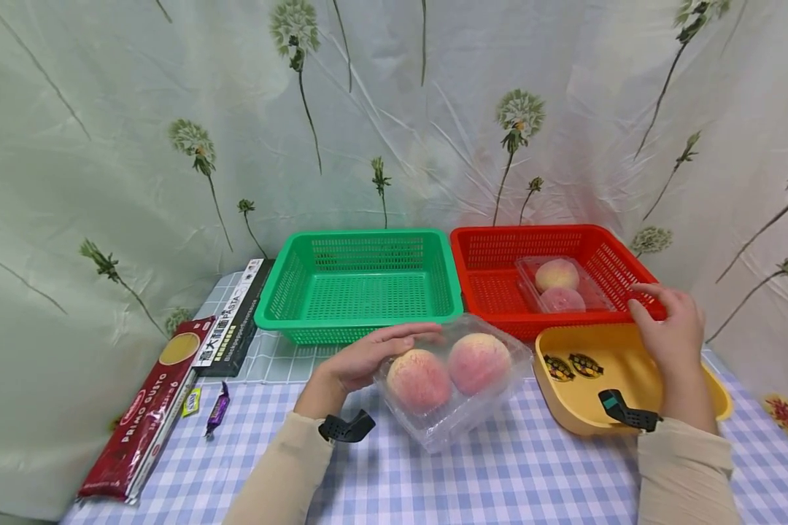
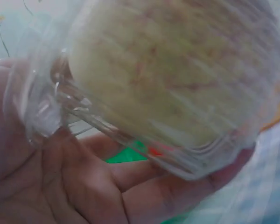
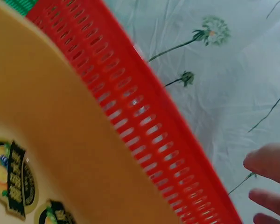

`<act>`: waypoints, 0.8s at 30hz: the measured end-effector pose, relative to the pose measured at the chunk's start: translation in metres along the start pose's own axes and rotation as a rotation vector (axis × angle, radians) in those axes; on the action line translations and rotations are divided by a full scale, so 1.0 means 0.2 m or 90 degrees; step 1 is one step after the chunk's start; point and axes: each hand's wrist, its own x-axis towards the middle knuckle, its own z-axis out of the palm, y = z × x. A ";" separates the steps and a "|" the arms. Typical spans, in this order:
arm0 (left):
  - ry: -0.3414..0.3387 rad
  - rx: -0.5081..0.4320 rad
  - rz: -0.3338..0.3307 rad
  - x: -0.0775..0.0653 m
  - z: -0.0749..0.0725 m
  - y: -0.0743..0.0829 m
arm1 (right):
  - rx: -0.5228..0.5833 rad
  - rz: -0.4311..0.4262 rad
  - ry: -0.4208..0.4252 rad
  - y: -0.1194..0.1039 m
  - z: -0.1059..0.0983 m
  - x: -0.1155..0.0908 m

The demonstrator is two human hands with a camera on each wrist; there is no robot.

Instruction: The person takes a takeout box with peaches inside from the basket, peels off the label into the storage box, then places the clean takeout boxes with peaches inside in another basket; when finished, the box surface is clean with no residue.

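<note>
My left hand (image 1: 371, 356) grips the left end of a clear plastic-wrapped tray (image 1: 456, 423) with two pink-and-yellow peaches (image 1: 479, 364), tilted over the checked tablecloth. Up close in the left wrist view, one peach (image 2: 172, 79) fills the wrap, and the fingers (image 2: 149, 196) curve along the tray's edge. My right hand (image 1: 675, 328) is above the right side of a yellow basin (image 1: 558, 412), thumb and fingers apart with nothing between them. Only some of its fingertips (image 3: 266, 161) show in the right wrist view.
Behind the basin, a red basket (image 1: 519, 235) holds another wrapped tray of peaches (image 1: 558, 277). A green basket (image 1: 354, 327) stands left of it. Farther left lie a black pasta box (image 1: 233, 321), a red pasta bag (image 1: 147, 408) and two small candies (image 1: 218, 410). Fruit-picture labels (image 1: 586, 364) are in the basin.
</note>
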 end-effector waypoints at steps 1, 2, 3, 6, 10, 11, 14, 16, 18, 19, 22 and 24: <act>0.011 -0.012 -0.002 0.00 0.01 0.02 | -0.003 0.006 -0.004 0.01 0.00 0.00; 0.022 -0.023 -0.002 0.00 0.02 0.04 | -0.008 0.010 -0.009 0.02 0.00 0.00; 0.034 -0.033 0.000 0.01 0.03 0.06 | -0.009 0.016 -0.017 0.03 0.00 0.01; 0.074 -0.069 0.008 0.03 0.06 0.11 | -0.012 0.036 -0.040 0.06 0.00 0.01; 0.127 -0.103 0.017 0.09 0.09 0.17 | -0.014 0.061 -0.082 0.09 0.00 0.01; 0.141 -0.106 0.016 0.11 0.09 0.18 | -0.012 0.068 -0.091 0.09 0.00 0.01; 0.183 -0.113 0.003 0.17 0.11 0.22 | -0.005 0.075 -0.110 0.11 0.01 0.01; 0.223 -0.127 -0.011 0.22 0.13 0.24 | -0.001 0.072 -0.115 0.11 0.03 0.01; 0.263 -0.152 -0.022 0.27 0.16 0.27 | 0.000 0.067 -0.115 0.11 0.04 0.01; 0.283 -0.165 -0.027 0.30 0.18 0.29 | 0.001 0.067 -0.114 0.11 0.05 0.01; 0.339 -0.190 -0.032 0.41 0.23 0.33 | 0.001 0.071 -0.115 0.11 0.04 0.02; 0.369 -0.187 -0.030 0.47 0.25 0.35 | 0.004 0.075 -0.118 0.11 0.04 0.01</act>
